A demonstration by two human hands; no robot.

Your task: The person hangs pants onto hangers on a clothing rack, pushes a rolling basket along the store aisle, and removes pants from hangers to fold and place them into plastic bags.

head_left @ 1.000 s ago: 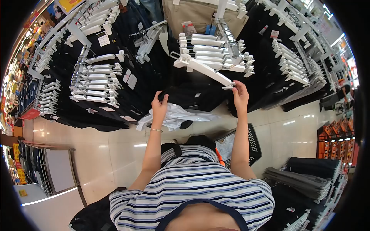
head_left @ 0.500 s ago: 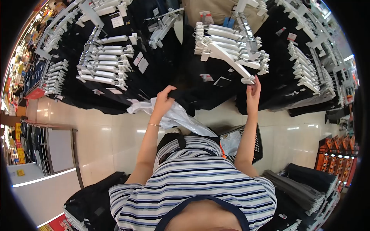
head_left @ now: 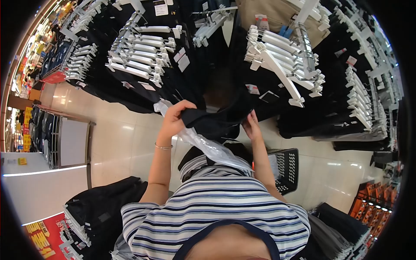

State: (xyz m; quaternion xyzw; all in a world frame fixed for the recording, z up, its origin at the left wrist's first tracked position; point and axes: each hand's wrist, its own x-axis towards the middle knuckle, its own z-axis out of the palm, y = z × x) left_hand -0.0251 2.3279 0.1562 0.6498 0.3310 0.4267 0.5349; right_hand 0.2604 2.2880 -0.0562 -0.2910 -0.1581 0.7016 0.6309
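Note:
My left hand point(head_left: 174, 118) is closed on one end of a pair of black trousers point(head_left: 212, 121), its fingers curled over the top edge. At the other end, my right hand point(head_left: 251, 125) pinches the cloth, so the trousers stretch between both hands in front of my waist. A crumpled white, partly clear plastic bag point(head_left: 208, 147) passes under my left hand and drapes toward my waist; whether that hand grips it too is hidden. Ahead on the right, a white clip hanger point(head_left: 281, 77) sticks out at a slant from a row of white hangers point(head_left: 281, 52).
Black trousers hang from another hanger row point(head_left: 141, 54) ahead on the left and one point(head_left: 357, 95) at the right. A black shopping basket point(head_left: 287, 171) stands on the tiled floor by my right arm. More dark clothes point(head_left: 104, 208) hang behind me on the left.
My right hand has left the slanted hanger's end and come down and inward to the black trousers. My left hand has moved slightly left and down. The view has shifted, with the racks farther right.

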